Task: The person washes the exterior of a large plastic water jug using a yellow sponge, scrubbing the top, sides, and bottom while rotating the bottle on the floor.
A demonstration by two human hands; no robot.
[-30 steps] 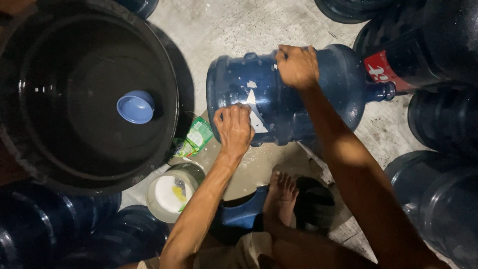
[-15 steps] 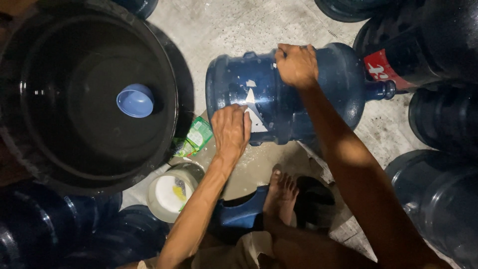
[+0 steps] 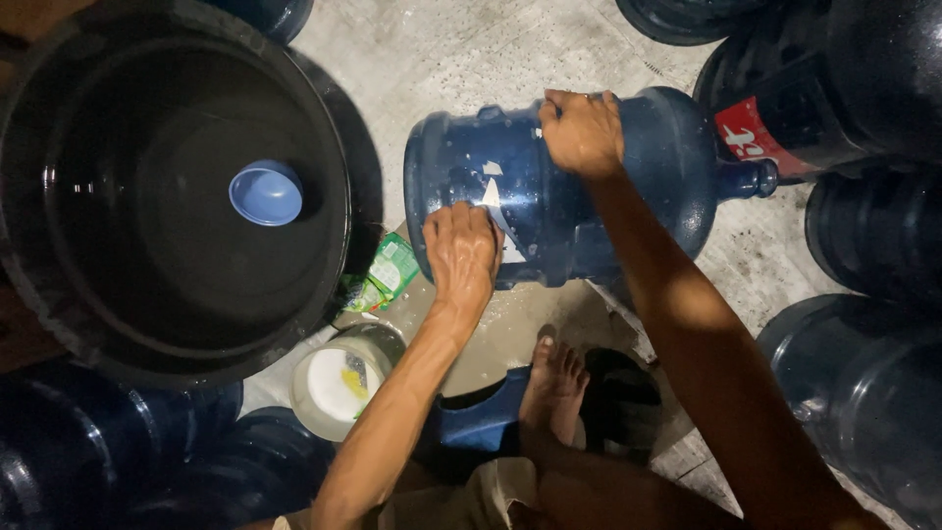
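Overhead view of a wet concrete floor (image 3: 471,59). A red label with white print (image 3: 751,137) sits on the shoulder of a dark blue bottle (image 3: 844,98) at upper right. A green sachet (image 3: 385,280) lies flat on the floor between the black tub (image 3: 59,294) and the jug. A white round container (image 3: 334,388), with a yellow and grey scrap on its top, stands just below the sachet.

The blue water jug (image 3: 648,196) lies on its side at centre, neck pointing right toward the labelled bottle. Its wall is dark translucent blue, ribbed, and speckled with droplets. White remnants of a torn sticker (image 3: 496,201) cling to its side: small flecks near the base end and a larger triangular patch beside the left hand.

The left hand (image 3: 461,250) lies palm-down on the lower flank of the jug, fingers held close together and curled, their tips pressed against the white patch. The right hand (image 3: 581,132) is closed over the upper side of the jug, fingers bent and bunched against the plastic; whether they pinch anything cannot be told. Both forearms reach up from the lower edge.

A bare foot (image 3: 554,388) rests beside a blue sandal (image 3: 481,422). A light blue bowl (image 3: 266,192) floats in the tub. More dark blue jugs (image 3: 863,393) ring the scene.
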